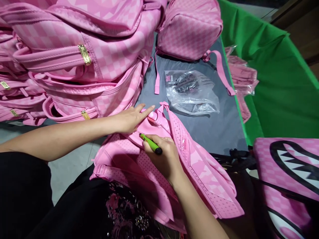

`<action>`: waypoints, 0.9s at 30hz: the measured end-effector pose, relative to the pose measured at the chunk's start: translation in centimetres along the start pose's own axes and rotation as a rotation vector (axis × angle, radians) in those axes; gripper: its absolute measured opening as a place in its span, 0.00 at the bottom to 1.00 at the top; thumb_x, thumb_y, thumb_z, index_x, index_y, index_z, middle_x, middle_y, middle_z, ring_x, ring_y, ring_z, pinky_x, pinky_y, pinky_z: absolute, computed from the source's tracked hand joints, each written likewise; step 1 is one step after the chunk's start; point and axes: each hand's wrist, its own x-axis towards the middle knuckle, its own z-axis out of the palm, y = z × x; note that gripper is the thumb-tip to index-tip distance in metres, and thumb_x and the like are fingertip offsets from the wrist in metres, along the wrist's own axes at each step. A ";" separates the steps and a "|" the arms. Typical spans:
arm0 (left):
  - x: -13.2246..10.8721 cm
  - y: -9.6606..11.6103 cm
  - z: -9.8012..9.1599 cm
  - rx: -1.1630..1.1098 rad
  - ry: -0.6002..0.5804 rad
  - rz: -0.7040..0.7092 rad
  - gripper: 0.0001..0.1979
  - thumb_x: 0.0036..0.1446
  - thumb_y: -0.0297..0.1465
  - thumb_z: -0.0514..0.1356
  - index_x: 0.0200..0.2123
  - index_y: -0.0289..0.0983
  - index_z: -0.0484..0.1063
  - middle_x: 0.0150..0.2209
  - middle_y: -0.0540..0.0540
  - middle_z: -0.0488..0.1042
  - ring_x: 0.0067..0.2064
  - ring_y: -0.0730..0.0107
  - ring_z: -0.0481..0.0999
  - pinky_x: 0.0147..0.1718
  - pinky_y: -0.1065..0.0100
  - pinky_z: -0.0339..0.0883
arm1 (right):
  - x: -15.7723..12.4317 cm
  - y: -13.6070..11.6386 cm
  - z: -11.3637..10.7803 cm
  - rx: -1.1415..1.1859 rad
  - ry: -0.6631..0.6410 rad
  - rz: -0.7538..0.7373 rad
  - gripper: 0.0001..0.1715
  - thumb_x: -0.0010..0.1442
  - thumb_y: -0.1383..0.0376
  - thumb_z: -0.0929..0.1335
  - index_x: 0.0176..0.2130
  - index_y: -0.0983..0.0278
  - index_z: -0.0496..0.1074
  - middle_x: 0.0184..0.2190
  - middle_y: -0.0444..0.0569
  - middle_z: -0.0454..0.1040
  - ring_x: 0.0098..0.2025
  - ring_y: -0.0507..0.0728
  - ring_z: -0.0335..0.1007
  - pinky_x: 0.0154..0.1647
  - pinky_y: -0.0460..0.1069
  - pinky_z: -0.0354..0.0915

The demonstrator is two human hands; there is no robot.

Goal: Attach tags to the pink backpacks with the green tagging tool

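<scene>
A pink backpack (143, 159) lies across my lap and the table edge, its padded back and dotted shoulder straps turned up. My left hand (129, 120) rests flat on its upper part with the fingers spread. Closed in my right hand (163, 156) is a slim green tool with a black end (151, 144). The tip of this tool points at the backpack fabric just below my left fingers; its exact kind is not clear. One shoulder strap (196, 166) runs to the right of my right hand.
Stacked pink backpacks (109, 63) stand at the left, and another pink bag (190, 33) sits at the back. A clear plastic bag (191, 93) with dark small items lies on the grey table (231, 132). Green cloth (276, 86) borders the right, above a shark-mouth bag (286, 179).
</scene>
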 end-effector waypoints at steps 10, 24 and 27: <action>0.0 0.0 -0.1 -0.022 -0.017 -0.021 0.48 0.58 0.27 0.57 0.73 0.39 0.29 0.71 0.28 0.45 0.61 0.48 0.68 0.57 0.56 0.64 | 0.5 -0.4 -0.3 0.020 -0.047 0.012 0.10 0.62 0.66 0.68 0.42 0.61 0.78 0.36 0.48 0.83 0.37 0.58 0.80 0.46 0.52 0.68; 0.1 0.1 0.1 -0.015 -0.004 -0.025 0.47 0.58 0.26 0.56 0.73 0.39 0.30 0.70 0.28 0.46 0.60 0.47 0.68 0.57 0.54 0.63 | 0.7 -0.5 -0.1 0.083 -0.023 0.028 0.10 0.63 0.66 0.66 0.41 0.63 0.78 0.32 0.47 0.82 0.34 0.57 0.80 0.43 0.50 0.69; 0.2 -0.1 0.5 -0.007 0.017 -0.019 0.49 0.57 0.26 0.56 0.73 0.42 0.28 0.70 0.28 0.47 0.59 0.47 0.69 0.55 0.53 0.65 | 0.7 -0.4 -0.1 0.090 -0.012 0.034 0.11 0.62 0.66 0.66 0.41 0.62 0.79 0.33 0.47 0.82 0.34 0.56 0.79 0.42 0.50 0.69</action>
